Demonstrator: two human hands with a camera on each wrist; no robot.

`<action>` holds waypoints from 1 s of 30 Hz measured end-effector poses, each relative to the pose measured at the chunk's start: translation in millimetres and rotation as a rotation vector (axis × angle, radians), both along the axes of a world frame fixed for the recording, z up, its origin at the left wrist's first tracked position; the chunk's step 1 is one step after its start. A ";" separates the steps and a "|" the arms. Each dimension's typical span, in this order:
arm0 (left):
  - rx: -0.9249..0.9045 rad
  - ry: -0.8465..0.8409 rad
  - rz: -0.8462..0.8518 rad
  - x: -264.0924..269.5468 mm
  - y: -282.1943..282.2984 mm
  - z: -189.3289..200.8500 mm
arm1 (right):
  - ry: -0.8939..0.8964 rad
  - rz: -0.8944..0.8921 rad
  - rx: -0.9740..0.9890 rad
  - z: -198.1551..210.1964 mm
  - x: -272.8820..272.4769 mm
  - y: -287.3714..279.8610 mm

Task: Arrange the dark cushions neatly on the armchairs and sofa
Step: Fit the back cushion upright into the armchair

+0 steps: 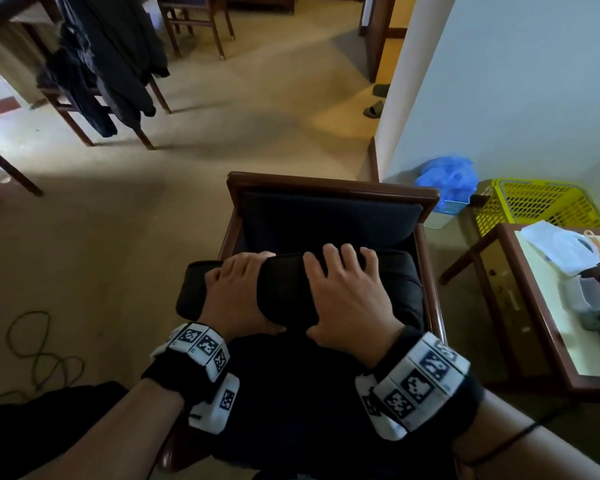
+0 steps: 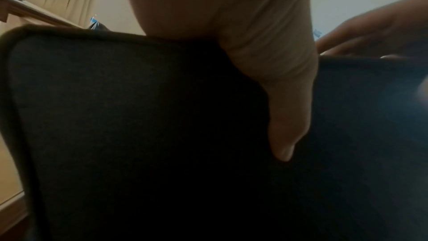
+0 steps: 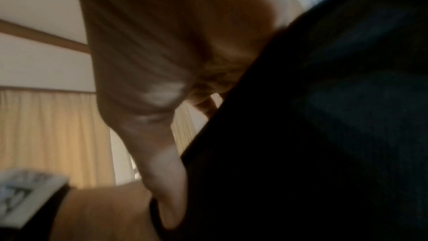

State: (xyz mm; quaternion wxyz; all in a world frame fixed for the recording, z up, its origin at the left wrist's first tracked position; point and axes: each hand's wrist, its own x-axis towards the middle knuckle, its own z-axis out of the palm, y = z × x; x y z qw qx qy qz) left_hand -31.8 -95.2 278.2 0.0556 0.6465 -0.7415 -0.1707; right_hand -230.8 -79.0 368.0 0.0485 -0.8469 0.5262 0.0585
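Note:
I hold a dark cushion (image 1: 286,289) upright over the seat of a wooden-framed armchair (image 1: 333,190). The cushion's left end juts out past the armrest. My left hand (image 1: 257,292) grips its top edge, fingers curled over the far side and thumb on the near face. My right hand (image 1: 329,292) grips the same edge just to the right. A dark back cushion (image 1: 326,220) stands against the chair's backrest. In the left wrist view my thumb (image 2: 284,98) presses the cushion (image 2: 139,125). The right wrist view is blurred, with the thumb (image 3: 162,153) against the cushion (image 3: 312,135).
A wooden side table (image 1: 548,341) with papers stands right of the armchair. Behind it are a yellow basket (image 1: 541,202) and a blue plastic bag (image 1: 447,178) by the wall corner. A chair draped in dark clothes (image 1: 94,74) stands far left. A cable (image 1: 39,348) lies on the carpet.

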 end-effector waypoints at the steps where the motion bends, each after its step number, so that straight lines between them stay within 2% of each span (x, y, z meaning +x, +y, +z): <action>1: 0.011 -0.012 0.009 -0.7 0.2 -0.1 | 0.063 -0.011 -0.005 -6.8 5.9 -0.7; 3: 0.032 -0.016 -0.008 2.3 2.4 0.5 | 0.113 -0.039 -0.031 -14.8 9.4 -1.4; 7: 0.040 -0.076 -0.125 36.8 4.8 1.2 | 0.063 -0.070 -0.138 -26.6 -3.3 3.4; 10: 0.117 -0.098 -0.025 69.9 5.9 -3.4 | 0.046 -0.126 -0.173 -34.8 -23.1 6.9; 11: 0.136 -0.040 0.025 76.1 7.8 -7.1 | 0.037 -0.145 -0.180 -36.0 -30.4 8.0; 13: 0.152 0.215 0.114 78.8 15.2 -16.0 | 0.020 -0.187 -0.186 -36.7 -44.3 11.1; 15: 0.131 0.455 0.144 69.0 24.5 -22.2 | -0.003 -0.234 -0.169 -38.6 -58.4 16.0; 16: 0.111 0.520 0.141 61.1 27.5 -24.5 | -0.023 -0.262 -0.160 -40.5 -66.6 19.0; 18: 0.074 0.555 0.123 43.2 28.0 -25.9 | -0.071 -0.330 -0.143 -45.5 -85.9 26.6; 20: 0.031 0.509 0.069 26.3 24.6 -22.8 | -0.127 -0.407 -0.123 -49.0 -105.9 34.1; 25: -0.088 0.489 -0.068 -10.3 20.0 10.1 | -0.304 -0.528 -0.159 -50.1 -142.5 42.8; 30: -0.224 0.485 -0.197 -37.1 8.0 82.9 | -0.551 -0.634 -0.247 -46.2 -169.4 50.9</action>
